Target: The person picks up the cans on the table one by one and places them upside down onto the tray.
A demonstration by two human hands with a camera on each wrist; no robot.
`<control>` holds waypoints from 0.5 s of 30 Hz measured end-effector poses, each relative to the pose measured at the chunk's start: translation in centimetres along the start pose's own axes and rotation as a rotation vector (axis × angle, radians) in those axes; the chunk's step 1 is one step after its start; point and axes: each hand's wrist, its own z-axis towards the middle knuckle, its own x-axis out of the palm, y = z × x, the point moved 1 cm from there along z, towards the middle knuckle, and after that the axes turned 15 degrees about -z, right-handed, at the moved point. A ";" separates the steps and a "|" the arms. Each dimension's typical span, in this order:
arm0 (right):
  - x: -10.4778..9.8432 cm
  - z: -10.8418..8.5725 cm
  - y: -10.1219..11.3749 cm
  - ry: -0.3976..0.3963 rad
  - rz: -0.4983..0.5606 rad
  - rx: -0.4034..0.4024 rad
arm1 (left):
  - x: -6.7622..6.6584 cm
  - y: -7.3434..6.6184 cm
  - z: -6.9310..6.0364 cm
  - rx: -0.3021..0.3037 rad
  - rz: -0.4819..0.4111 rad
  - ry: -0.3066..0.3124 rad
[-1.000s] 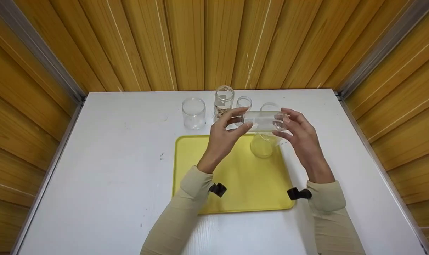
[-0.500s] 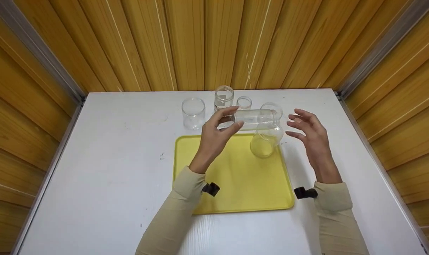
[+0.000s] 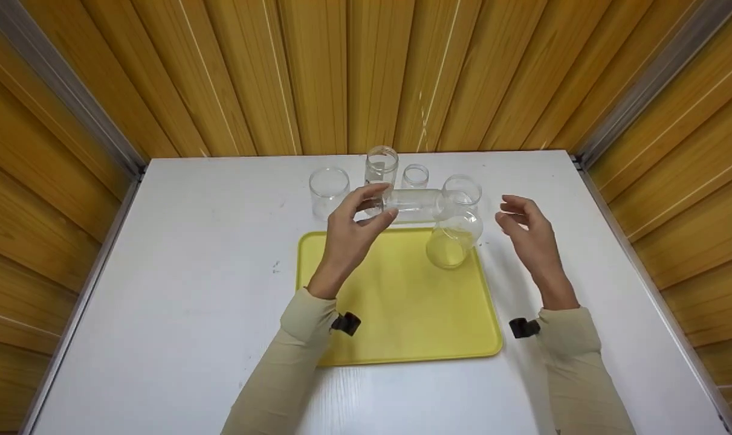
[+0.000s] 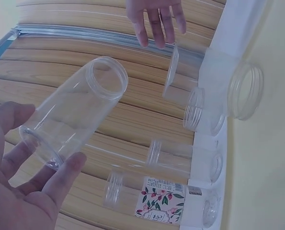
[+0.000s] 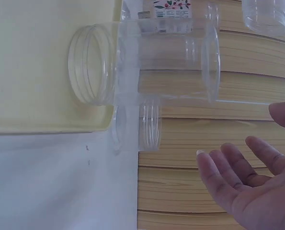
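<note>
The left hand (image 3: pixel 347 235) grips a clear jar (image 3: pixel 417 205) by its base end, thumb on one side and fingers on the other, spread as wide as the jar. It holds the jar on its side above the far edge of the yellow tray (image 3: pixel 402 302), the threaded mouth pointing toward the tray's right side. The right hand (image 3: pixel 532 241) is in the air off the tray's far right corner; its fingers are loosely bent, thumb apart from them, and it holds nothing.

A large clear jar (image 3: pixel 449 251) stands mouth down on the tray, at the far right corner. In the head view the held jar overlaps it.

Past the tray's far edge, more clear jars stand on the white worktop (image 3: pixel 190 272): a wide jar (image 3: pixel 329 193) toward the tray's left corner, a jar with a flowered label (image 4: pixel 161 199) to the right of that, then a small jar (image 3: pixel 416 175), and another jar (image 3: pixel 462 184) behind the tray's far right corner. Wood-patterned panels (image 3: pixel 378 72) rise behind the tray.
</note>
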 end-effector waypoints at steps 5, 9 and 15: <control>0.2 0.3 -0.6 0.028 -0.097 0.006 | -0.5 0.0 -0.2 0.015 0.016 -0.001; 0.6 0.6 -1.3 0.035 -0.171 0.009 | -1.1 0.1 -0.5 0.019 0.057 -0.007; 1.2 1.0 -2.9 0.051 -0.273 0.002 | -2.0 0.2 -0.7 0.024 0.158 -0.025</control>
